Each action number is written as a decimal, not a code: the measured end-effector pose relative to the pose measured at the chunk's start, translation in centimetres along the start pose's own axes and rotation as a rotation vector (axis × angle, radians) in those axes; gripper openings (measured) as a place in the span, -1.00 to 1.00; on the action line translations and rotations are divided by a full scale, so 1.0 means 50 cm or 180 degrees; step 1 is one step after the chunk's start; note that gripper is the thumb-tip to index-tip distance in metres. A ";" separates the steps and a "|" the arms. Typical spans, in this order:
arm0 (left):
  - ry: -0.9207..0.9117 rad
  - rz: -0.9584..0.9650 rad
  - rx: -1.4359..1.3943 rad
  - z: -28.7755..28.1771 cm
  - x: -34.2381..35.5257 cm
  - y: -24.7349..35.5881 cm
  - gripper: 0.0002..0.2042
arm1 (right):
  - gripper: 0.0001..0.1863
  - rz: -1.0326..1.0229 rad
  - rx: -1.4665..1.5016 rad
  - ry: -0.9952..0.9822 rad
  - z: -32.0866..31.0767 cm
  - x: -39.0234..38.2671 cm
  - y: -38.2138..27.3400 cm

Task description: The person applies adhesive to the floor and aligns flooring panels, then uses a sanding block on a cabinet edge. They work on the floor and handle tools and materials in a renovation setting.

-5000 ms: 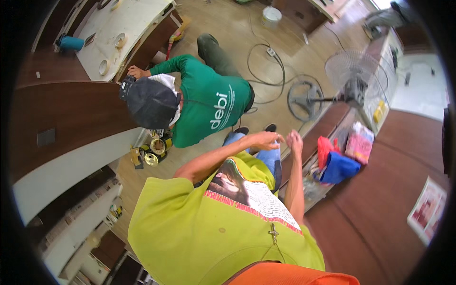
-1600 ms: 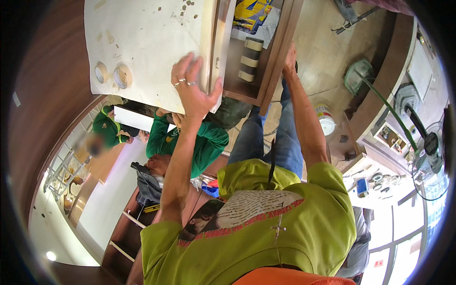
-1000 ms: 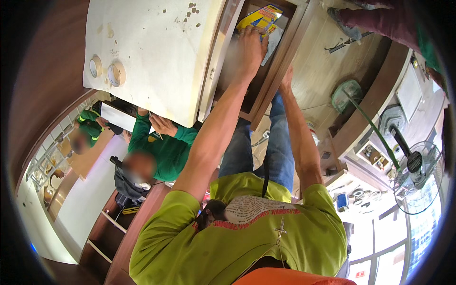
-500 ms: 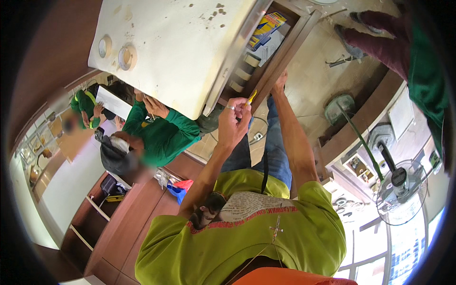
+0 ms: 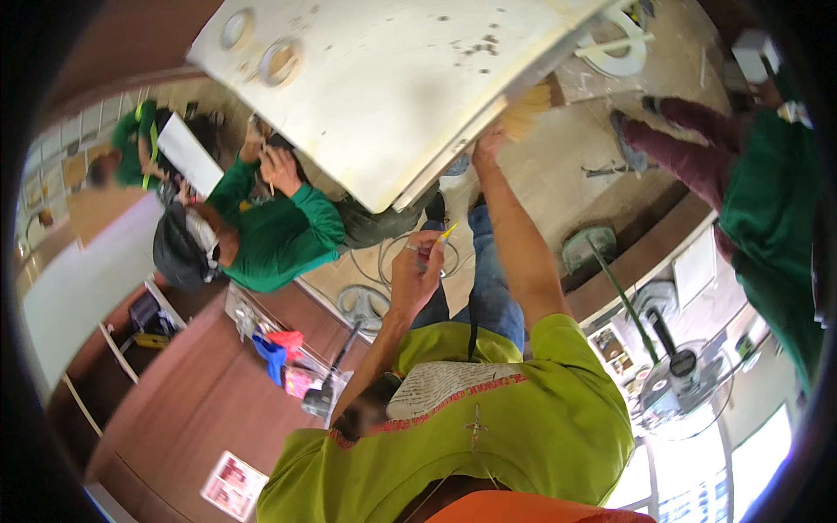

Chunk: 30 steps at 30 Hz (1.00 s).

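Note:
My left hand (image 5: 417,272), with a ring on one finger, pinches a small pointed object, yellow at the tip and pale at its base (image 5: 447,233). It hovers just below the near corner of the white, spotted tabletop (image 5: 384,96). My right arm reaches forward, and my right hand (image 5: 489,146) rests against the front edge of the table's drawer (image 5: 462,144). The fingers there are mostly hidden against that edge. The drawer sits pushed in under the top, its contents out of sight. Two rolls of tape (image 5: 280,63) lie at the tabletop's far left.
A co-worker in a green top (image 5: 279,235) crouches at the left; another person in green (image 5: 776,209) stands at right. Straw-coloured bristles (image 5: 527,112) show beyond the table. A fan (image 5: 684,366) stands lower right. A cable (image 5: 384,261) coils on the floor.
My right hand has pushed the drawer in, hiding the tape rolls and packets it held. My left hand has come away from the drawer's edge, still with the yellow-tipped object. The view has shifted.

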<state>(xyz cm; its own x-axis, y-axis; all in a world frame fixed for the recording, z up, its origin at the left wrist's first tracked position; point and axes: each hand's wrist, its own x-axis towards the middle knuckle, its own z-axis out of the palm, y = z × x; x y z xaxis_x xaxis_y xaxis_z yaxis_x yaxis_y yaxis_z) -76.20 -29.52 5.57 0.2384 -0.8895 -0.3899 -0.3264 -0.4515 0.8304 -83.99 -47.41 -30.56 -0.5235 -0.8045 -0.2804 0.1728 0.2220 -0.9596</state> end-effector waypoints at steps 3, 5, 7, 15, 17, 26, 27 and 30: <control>0.0319 -0.0086 -0.0199 -0.028 -0.041 -0.012 -0.85 | -0.44 -0.0277 0.0238 -0.0884 0.014 -0.018 -0.019; 0.0380 -0.0129 -0.0371 -0.040 -0.058 0.006 -0.85 | -0.41 0.0388 0.0067 -0.1053 -0.001 0.030 0.039; 0.0549 0.0030 -0.0386 -0.043 -0.066 -0.028 -0.86 | -0.42 0.0157 0.0020 -0.0534 0.017 0.097 0.071; 0.1280 -0.0461 -0.0735 -0.060 -0.235 -0.101 -0.86 | -0.57 0.1362 0.0487 -0.0708 -0.059 -0.030 -0.290; 0.1277 -0.0396 -0.0775 -0.060 -0.247 -0.122 -0.86 | -0.56 0.1307 0.0682 -0.0761 -0.061 -0.054 -0.369; 0.1327 0.0323 -0.0625 -0.072 -0.282 -0.132 -0.85 | -0.48 0.1520 0.0879 -0.1094 -0.078 -0.115 -0.462; 0.1398 0.0397 -0.0650 -0.076 -0.292 -0.141 -0.85 | -0.47 0.1653 0.0938 -0.1065 -0.071 -0.120 -0.455; 0.1420 0.0559 -0.0626 -0.084 -0.305 -0.189 -0.81 | -0.45 0.1396 0.0761 -0.1454 -0.068 -0.155 -0.462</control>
<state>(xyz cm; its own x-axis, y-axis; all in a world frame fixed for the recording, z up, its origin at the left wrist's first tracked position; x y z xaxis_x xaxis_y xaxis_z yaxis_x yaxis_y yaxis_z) -72.93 -11.38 5.35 0.5763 -0.8146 -0.0659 -0.2287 -0.2381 0.9439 -86.77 -44.46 -6.29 0.0333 -0.8314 -0.5546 0.4962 0.4955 -0.7130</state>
